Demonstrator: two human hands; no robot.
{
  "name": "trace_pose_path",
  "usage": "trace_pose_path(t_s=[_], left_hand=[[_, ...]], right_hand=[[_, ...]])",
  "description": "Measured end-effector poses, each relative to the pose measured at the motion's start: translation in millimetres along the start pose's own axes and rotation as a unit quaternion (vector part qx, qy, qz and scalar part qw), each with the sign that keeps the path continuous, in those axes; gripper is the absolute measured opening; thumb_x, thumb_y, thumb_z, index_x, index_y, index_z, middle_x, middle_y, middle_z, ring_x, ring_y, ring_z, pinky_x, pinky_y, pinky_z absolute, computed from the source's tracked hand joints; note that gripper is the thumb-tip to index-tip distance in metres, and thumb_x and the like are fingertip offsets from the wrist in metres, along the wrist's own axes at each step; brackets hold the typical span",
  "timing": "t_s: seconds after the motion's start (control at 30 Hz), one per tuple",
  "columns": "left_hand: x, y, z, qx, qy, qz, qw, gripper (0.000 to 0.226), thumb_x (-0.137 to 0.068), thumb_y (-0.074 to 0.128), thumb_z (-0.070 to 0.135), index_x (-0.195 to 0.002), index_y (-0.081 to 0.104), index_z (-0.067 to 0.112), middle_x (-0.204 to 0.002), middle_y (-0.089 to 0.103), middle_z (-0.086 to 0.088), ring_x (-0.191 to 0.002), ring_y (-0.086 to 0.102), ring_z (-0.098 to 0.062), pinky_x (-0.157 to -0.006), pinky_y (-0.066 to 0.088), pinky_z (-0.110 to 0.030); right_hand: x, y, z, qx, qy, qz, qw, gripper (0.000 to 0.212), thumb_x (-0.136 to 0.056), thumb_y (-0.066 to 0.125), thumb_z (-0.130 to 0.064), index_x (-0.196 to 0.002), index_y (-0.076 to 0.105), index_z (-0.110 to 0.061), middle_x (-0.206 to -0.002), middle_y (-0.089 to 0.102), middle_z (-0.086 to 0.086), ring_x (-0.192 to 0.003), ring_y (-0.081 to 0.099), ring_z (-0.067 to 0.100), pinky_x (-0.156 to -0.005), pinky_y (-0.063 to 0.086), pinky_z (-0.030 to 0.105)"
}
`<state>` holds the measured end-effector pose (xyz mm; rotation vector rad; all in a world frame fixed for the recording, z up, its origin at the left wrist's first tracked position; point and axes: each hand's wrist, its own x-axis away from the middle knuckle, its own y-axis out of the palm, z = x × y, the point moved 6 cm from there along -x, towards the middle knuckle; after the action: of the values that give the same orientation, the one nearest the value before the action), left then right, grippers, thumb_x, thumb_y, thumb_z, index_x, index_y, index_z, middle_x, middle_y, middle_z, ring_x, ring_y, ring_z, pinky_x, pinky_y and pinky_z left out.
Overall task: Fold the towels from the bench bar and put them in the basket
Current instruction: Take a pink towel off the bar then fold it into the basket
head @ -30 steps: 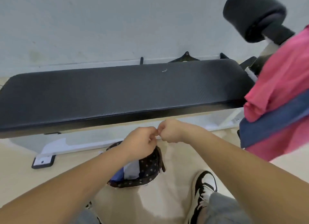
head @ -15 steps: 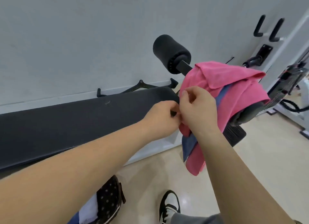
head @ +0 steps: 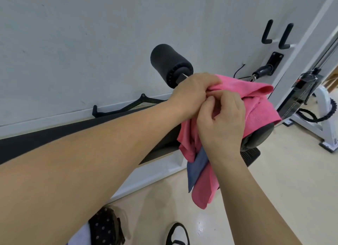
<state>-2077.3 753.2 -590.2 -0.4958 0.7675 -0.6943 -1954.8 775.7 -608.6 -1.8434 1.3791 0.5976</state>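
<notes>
Near left, at the bottom edge: basket [head: 106, 228], dark with small pale dots, some white cloth showing inside, resting on the pale floor [head: 274, 190]. Behind it, stretching left to right: black bench pad [head: 54, 140] on a white frame [head: 155, 171], against a grey wall [head: 91, 34]. Farther along, a black foam roller [head: 168, 63] sticking out toward the wall.

Centre: left hand [head: 192, 96] curled over the top edge of the pink towel [head: 259, 109], fingers pressed together on a fold of the cloth. Just beside and touching it, right hand [head: 221, 127], thumb and fingers pinching the same pink cloth close to the left hand. Pink towel draped over the near foam roller [head: 259, 137] of the bench bar, its lower end hanging toward the floor. Under it, a blue towel [head: 196, 169], also hanging from the bar, mostly covered by the pink one and the right wrist.

Near bottom, right of the basket: a black and white shoe [head: 177, 233].

Far right: two black hooks [head: 276, 34] on a white upright, and a white exercise machine [head: 320, 113] with a black cable.
</notes>
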Motion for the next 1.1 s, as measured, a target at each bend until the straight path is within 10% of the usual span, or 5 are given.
trace_pose_path(t_s=[0.37, 0.53, 0.77, 1.1], left_hand=[[63, -166, -69, 0.246, -0.276, 0.369, 0.853, 0.033, -0.087, 0.031, 0.013, -0.108, 0.057, 0.016, -0.109, 0.068, -0.011, -0.096, 0.073, -0.033, -0.079, 0.064, -0.053], [95, -208, -38, 0.176, -0.212, 0.291, 0.916, 0.022, -0.093, 0.037, 0.013, -0.093, 0.058, 0.018, -0.093, 0.069, -0.017, -0.077, 0.074, -0.029, -0.074, 0.064, -0.045], [169, -225, -9, -0.026, -0.108, 0.152, 0.982, 0.035, -0.103, 0.051, 0.03, -0.071, 0.052, 0.017, -0.06, 0.049, 0.013, -0.057, 0.044, -0.005, -0.056, 0.037, -0.022], [287, -255, -104, 0.175, -0.325, 0.257, 0.893, 0.043, -0.097, 0.055, 0.049, -0.103, 0.066, 0.008, -0.087, 0.064, -0.008, -0.079, 0.056, -0.019, -0.075, 0.046, -0.042]], right_hand=[[10, 34, -13, 0.182, 0.003, -0.08, 0.98, 0.021, -0.084, 0.063, -0.038, -0.089, 0.067, -0.018, -0.094, 0.058, 0.005, -0.094, 0.053, 0.032, -0.078, 0.042, 0.043], [40, 74, -51, -0.073, 0.105, -0.244, 0.961, 0.037, -0.085, 0.076, -0.039, -0.117, 0.063, -0.026, -0.107, 0.062, -0.009, -0.093, 0.062, 0.009, -0.078, 0.052, 0.03], [106, 101, -149, -0.419, 0.217, -0.501, 0.726, 0.016, -0.093, 0.062, -0.022, -0.09, 0.074, -0.011, -0.082, 0.069, 0.003, -0.081, 0.065, 0.02, -0.086, 0.054, 0.049], [150, 124, -167, -0.291, 0.16, -0.515, 0.791, 0.051, -0.106, 0.048, -0.039, -0.082, 0.041, 0.006, -0.073, 0.038, 0.006, -0.068, 0.039, 0.018, -0.066, 0.039, 0.034]])
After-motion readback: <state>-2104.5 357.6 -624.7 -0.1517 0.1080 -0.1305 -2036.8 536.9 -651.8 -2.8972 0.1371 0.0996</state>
